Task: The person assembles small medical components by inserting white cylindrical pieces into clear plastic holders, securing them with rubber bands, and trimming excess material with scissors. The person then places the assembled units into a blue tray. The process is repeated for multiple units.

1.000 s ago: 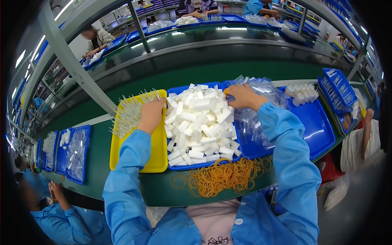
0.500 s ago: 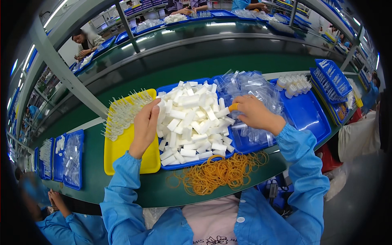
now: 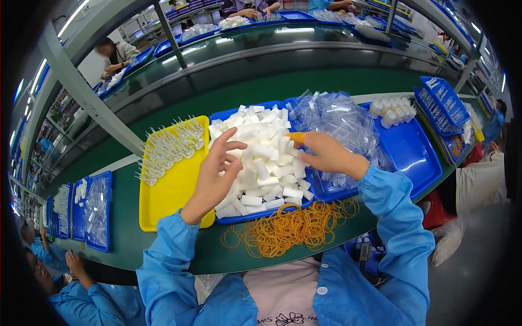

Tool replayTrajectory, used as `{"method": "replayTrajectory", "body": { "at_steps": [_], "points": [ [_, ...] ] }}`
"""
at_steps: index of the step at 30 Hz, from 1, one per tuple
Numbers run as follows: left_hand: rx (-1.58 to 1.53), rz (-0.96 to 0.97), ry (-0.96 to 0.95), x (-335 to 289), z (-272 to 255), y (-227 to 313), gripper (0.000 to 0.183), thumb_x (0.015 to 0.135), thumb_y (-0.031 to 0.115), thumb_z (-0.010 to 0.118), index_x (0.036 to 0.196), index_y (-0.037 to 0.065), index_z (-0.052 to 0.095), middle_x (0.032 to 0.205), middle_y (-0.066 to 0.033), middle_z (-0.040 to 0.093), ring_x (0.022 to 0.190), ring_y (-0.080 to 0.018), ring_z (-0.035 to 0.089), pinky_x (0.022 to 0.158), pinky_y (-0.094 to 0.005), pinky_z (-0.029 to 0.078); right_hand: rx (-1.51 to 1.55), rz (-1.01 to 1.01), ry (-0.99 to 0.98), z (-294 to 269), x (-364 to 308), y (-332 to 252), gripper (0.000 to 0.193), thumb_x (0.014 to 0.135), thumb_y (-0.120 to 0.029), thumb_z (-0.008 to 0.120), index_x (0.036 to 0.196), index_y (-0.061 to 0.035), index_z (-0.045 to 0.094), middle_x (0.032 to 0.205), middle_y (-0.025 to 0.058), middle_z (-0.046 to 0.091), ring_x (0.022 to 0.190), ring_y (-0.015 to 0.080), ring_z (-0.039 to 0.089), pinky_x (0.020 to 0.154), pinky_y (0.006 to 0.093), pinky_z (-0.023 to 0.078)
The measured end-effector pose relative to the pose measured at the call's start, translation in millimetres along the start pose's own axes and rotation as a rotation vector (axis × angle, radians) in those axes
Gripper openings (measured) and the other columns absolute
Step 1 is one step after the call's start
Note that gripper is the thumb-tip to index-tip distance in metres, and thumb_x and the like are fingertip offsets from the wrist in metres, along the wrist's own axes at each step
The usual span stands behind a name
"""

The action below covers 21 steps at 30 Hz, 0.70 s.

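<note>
White foam blocks (image 3: pixel 261 179) fill a blue tray in front of me. Above their left side is my left hand (image 3: pixel 215 176), its fingers half bent and apart with nothing visible between them. My right hand (image 3: pixel 329 155) reaches over the tray's right side. Its index finger, in an orange finger cot (image 3: pixel 297 137), points at the blocks; the thumb is lower and apart, and I see nothing gripped. Capped clear tubes with thin upright stems (image 3: pixel 168 146) stand in rows on a yellow tray (image 3: pixel 179 209) to the left.
Clear plastic sleeves (image 3: pixel 337 125) heap a blue tray on the right. Beyond it, another blue tray (image 3: pixel 410 155) holds white-capped pieces (image 3: pixel 391 111). Orange rubber bands (image 3: pixel 291 228) lie at the near table edge. A metal post (image 3: pixel 92 87) slants up at left. Co-workers sit nearby.
My left hand has moved right, from the yellow tray's edge to over the foam blocks, and its fingers have spread. My right hand has shifted slightly left and nearer.
</note>
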<state>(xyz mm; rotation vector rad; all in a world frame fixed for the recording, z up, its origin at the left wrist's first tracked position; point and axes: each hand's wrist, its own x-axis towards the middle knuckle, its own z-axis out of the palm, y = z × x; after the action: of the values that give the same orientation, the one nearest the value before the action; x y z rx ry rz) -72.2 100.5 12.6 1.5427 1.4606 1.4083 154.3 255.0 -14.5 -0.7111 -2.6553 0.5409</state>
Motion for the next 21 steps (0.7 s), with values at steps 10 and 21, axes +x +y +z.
{"method": "replayTrajectory", "body": {
  "at_steps": [10, 21],
  "points": [
    [0.875, 0.09, 0.131, 12.7, -95.2, -103.0, 0.036, 0.078, 0.011, 0.063, 0.113, 0.007, 0.054, 0.094, -0.009, 0.059, 0.079, -0.0225, 0.057, 0.071, -0.0324, 0.047, -0.506, -0.078, 0.099, 10.1, 32.1, 26.7, 0.015, 0.071, -0.012, 0.064, 0.086, -0.0103, 0.067, 0.086, 0.0067, 0.062, 0.09, 0.0253, 0.057, 0.081, 0.0401, 0.04],
    [1.033, 0.146, 0.251, 38.1, -96.2, -106.7, 0.023, 0.077, 0.01, 0.063, 0.099, 0.008, 0.058, 0.095, -0.0103, 0.056, 0.09, -0.0297, 0.057, 0.074, -0.0379, 0.048, -0.094, 0.094, 0.298, -12.2, 25.6, 20.3, 0.017, 0.074, -0.016, 0.064, 0.088, -0.0067, 0.063, 0.074, 0.0059, 0.061, 0.068, 0.0212, 0.06, 0.061, 0.0348, 0.044]
  ]
}}
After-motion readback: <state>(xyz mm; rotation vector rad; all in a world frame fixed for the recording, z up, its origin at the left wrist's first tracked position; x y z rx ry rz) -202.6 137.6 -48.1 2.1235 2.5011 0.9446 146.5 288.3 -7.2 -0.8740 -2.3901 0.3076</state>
